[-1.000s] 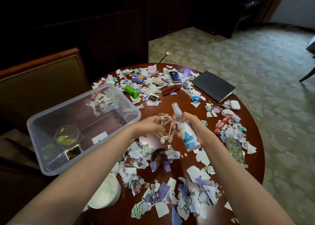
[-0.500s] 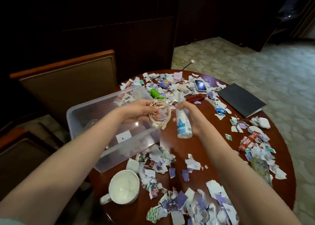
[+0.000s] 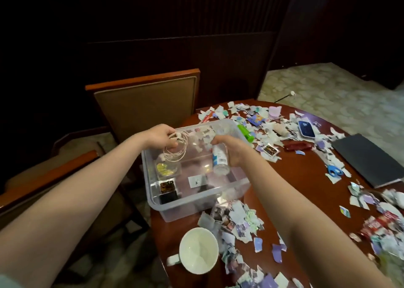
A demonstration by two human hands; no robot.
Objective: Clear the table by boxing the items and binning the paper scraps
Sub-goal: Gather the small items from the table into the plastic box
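**Both hands hold items over the clear box**

The clear plastic rectangular storage box (image 3: 218, 195) sits at the left edge of the round dark-red wooden desk (image 3: 301, 178), partly overhanging it. Inside, on its floor, lie a small round glass dish with yellow-green contents (image 3: 167, 168), a small dark cube with a patterned top (image 3: 168, 189) and a white slip of paper (image 3: 195, 181).

The left hand (image 3: 160, 137) hangs above the box's far left corner, fingers pinched around a coiled white cable with earbuds (image 3: 176, 150), whose loops dangle into the box. The right hand (image 3: 231, 150) is over the box's middle, wrapped around a small white spray bottle with a blue label (image 3: 219, 160); the bottle is roughly upright, its base pointing down into the box.

Torn paper scraps (image 3: 238, 220) in white, purple and teal litter the desk in front of and behind the box. Just in front of the box stands a white ceramic mug (image 3: 199, 249). Beyond the box lie a green cylindrical tube (image 3: 246, 132), a dark-red oblong case (image 3: 297, 146), a phone with a dark blue back (image 3: 306, 129), blue-handled scissors (image 3: 334, 171) and, at the right, a black notebook (image 3: 369, 160). A brown padded wooden chair (image 3: 144, 104) stands behind the box, off the desk.
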